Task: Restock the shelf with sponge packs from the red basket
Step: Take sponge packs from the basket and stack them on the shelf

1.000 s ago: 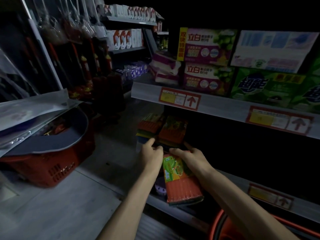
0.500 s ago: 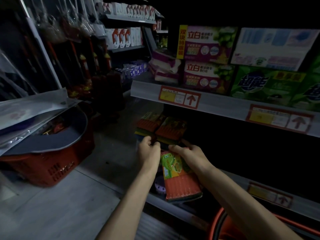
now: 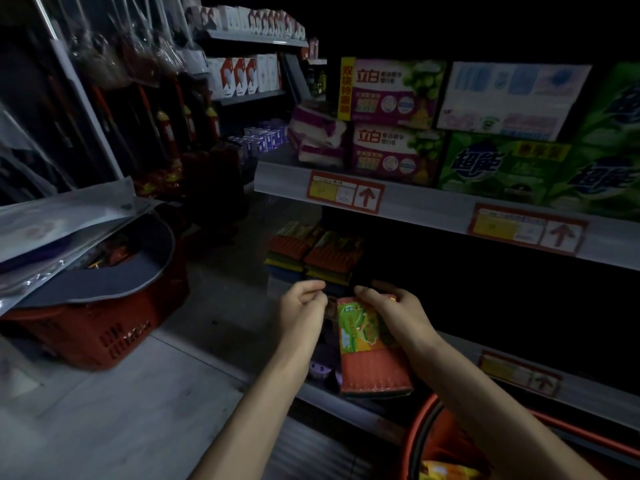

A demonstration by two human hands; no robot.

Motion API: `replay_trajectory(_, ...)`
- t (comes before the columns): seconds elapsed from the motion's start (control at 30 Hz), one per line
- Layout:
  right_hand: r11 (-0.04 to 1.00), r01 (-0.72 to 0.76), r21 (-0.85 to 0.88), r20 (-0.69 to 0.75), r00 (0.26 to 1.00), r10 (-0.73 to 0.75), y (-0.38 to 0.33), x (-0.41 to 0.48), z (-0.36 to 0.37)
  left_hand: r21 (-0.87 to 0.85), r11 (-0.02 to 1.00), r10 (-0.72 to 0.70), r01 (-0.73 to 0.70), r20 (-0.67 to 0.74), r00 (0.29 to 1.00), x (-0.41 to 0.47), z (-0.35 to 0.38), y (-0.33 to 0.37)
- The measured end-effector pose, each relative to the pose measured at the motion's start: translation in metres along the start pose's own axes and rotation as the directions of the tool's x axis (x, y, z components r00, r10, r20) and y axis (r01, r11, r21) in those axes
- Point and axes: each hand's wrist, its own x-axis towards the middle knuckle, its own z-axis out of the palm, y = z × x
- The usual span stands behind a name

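Down at the low shelf (image 3: 588, 393), both hands are close together. The right hand (image 3: 391, 313) holds a sponge pack (image 3: 370, 351) by its far end, with the fingers curled over the top edge. The left hand (image 3: 304, 306) is just beside the pack's far left corner. Its fingers are curled, but it is too dark to tell if they pinch the pack or hold nothing.

The pack is long and flat. Its long side runs from the front edge of the shelf toward the back, away from the person. The orange ridged end is near the person. The green and yellow label end points at the back. The face with the label looks up. The near end sits at the shelf's front edge, though I cannot tell if it rests there.

Just behind the hands, two stacks (image 3: 329, 258) of the same packs sit side by side on this shelf, so part of the job looks done. This pack is not yet on a stack.

At the bottom right is the rim of a red basket (image 3: 420, 434), with something yellow inside. More may be left, but I cannot tell how many.

Another red basket (image 3: 93, 327) stands on the floor (image 3: 121, 410) to the left. Soap boxes (image 3: 391, 154) fill the upper shelf (image 3: 426, 206).
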Motion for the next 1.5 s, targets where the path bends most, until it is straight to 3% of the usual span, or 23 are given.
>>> replay_trajectory(0.17,0.997,0.024,0.079,-0.012,1.000,-0.023,-0.007,-0.025,-0.024,-0.038,0.996,-0.070,0.075,0.132,0.989,-0.054,0.001,0.010)
replay_trajectory(0.3,0.996,0.023,0.091,-0.032,0.999,-0.020,-0.015,-0.039,-0.043,0.027,0.984,-0.174,0.178,0.395,0.902,-0.086,0.007,0.008)
replay_trajectory(0.4,0.995,0.053,0.080,-0.096,0.994,-0.045,-0.017,-0.043,-0.057,0.052,0.981,-0.191,0.189,0.472,0.861,-0.094,0.013,0.001)
replay_trajectory(0.67,0.959,-0.014,0.283,-0.022,1.000,0.021,-0.014,-0.057,-0.072,-0.100,0.974,-0.141,0.203,0.436,0.889,-0.086,0.019,0.001)
replay_trajectory(0.93,0.983,0.043,0.176,-0.003,0.999,-0.043,0.014,-0.076,-0.072,-0.232,0.959,-0.113,0.162,0.210,0.971,-0.074,0.032,0.003)
replay_trajectory(1.13,0.989,0.084,0.120,-0.030,0.996,-0.081,0.025,-0.079,-0.063,-0.179,0.983,0.056,-0.034,0.116,0.992,-0.063,0.043,0.001)
replay_trajectory(1.27,0.986,0.097,0.135,-0.057,0.994,-0.090,0.023,-0.071,-0.056,0.025,0.982,0.184,-0.188,0.104,0.977,-0.048,0.046,-0.005)
replay_trajectory(1.5,0.976,0.106,0.188,-0.190,0.979,-0.070,0.023,-0.046,-0.041,0.055,0.974,0.214,-0.220,0.102,0.972,-0.031,0.051,-0.008)
